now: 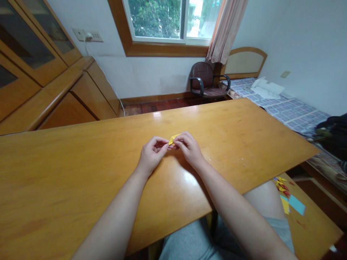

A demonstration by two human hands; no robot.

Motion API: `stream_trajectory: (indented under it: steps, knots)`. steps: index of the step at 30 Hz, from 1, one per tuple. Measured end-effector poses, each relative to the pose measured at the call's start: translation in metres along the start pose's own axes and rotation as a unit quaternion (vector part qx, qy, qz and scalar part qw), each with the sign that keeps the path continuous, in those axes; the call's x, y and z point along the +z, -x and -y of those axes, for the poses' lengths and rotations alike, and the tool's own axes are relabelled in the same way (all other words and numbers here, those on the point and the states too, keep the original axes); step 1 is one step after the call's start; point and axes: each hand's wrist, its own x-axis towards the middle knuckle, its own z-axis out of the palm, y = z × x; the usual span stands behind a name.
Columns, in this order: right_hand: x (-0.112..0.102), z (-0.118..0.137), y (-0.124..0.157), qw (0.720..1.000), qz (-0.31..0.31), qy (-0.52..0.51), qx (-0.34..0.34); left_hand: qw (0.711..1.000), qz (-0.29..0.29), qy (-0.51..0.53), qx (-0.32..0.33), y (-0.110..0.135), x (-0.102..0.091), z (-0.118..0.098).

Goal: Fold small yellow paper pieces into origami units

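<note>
While we are sitting at the broad, glossy wooden table (81,173), both hands are meeting over its middle.
Our left hand (151,154) and right hand (190,148) are curling almost closed, fingertips pinching from either side; between them we are gripping the yellow paper piece (173,139), small, creased and folded to a point, its tip poking up just above the tabletop.

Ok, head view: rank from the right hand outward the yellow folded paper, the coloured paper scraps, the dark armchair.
1. Small yellow folded paper, pinched by right hand.
2. Coloured paper scraps, low right.
3. Dark brown armchair, beneath window.
</note>
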Motion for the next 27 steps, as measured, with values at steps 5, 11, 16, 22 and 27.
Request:
stream_trajectory:
  steps: [5, 11, 16, 22, 27]
  knots:
    - [-0.001, 0.000, 0.001, 1.000, 0.007, 0.019, -0.002, 0.998, -0.005, 0.048, -0.046, -0.003, 0.001, 0.001]
    - [0.000, 0.002, 0.000, 1.000, 0.015, 0.021, -0.008, 0.998, 0.001, 0.028, -0.050, -0.002, 0.002, 0.000]
    - [0.000, 0.006, -0.001, 0.999, 0.017, 0.044, -0.007, 0.994, -0.006, -0.106, 0.023, 0.000, 0.001, 0.000]
    - [0.001, 0.007, -0.001, 0.999, 0.017, 0.038, -0.007, 0.974, -0.016, -0.189, 0.125, 0.000, 0.000, -0.005]
    - [0.002, 0.009, 0.000, 0.999, 0.003, 0.034, -0.002, 0.963, -0.022, -0.214, 0.161, -0.001, 0.000, -0.009]
